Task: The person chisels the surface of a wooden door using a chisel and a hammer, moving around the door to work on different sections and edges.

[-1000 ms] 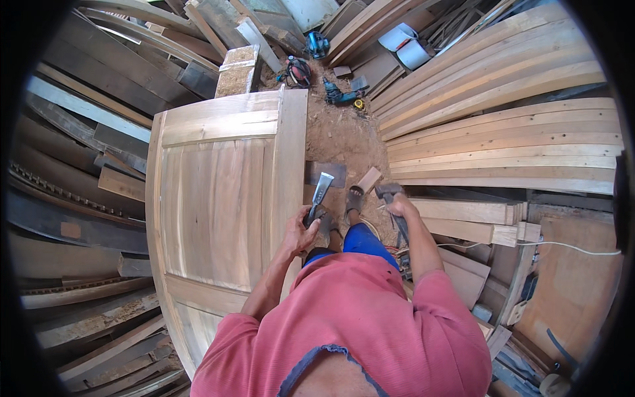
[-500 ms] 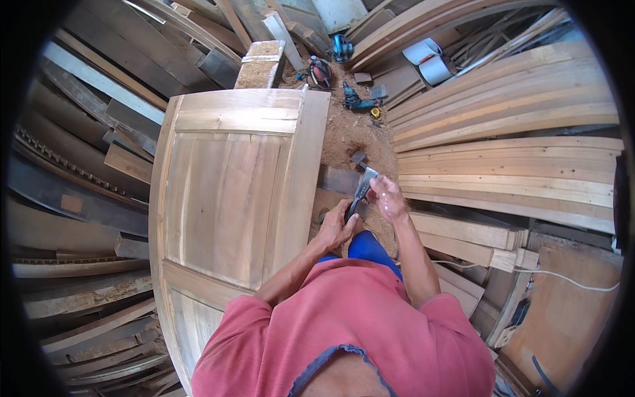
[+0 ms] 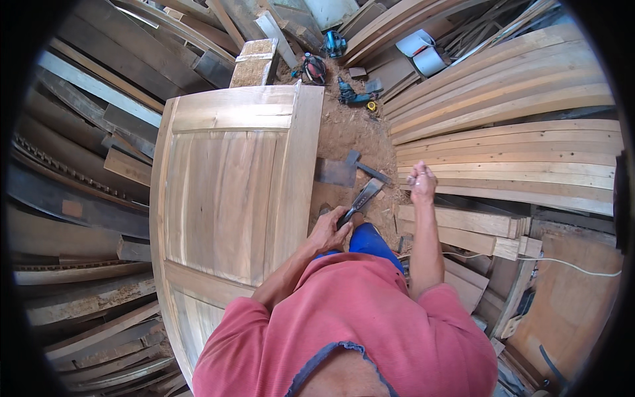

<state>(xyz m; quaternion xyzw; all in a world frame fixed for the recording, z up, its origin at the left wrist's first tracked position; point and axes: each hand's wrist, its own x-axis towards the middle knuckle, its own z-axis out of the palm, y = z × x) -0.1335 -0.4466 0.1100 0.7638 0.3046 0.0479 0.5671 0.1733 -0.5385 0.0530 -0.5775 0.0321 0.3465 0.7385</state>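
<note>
My left hand is closed round the black handle of a putty knife, whose metal blade points away to the right over the floor. My right hand is raised off to the right, apart from the knife, in front of the stacked boards. Its fingers are curled together with whitish smears on them; whether they hold anything small I cannot make out. Just left of my left hand lies a panelled wooden door, raised on supports. Beyond the blade, a dark hammer-shaped tool lies on the floor.
Stacked planks line the right side, with a pale cable across them. Leaning boards crowd the left. Ahead on sawdust lie a teal drill, a yellow tape measure, a red-and-black power tool and a teal power tool.
My right hand has left the putty knife's blade and swung out to the right. The knife, still in my left hand, now sits lower and points further right.
</note>
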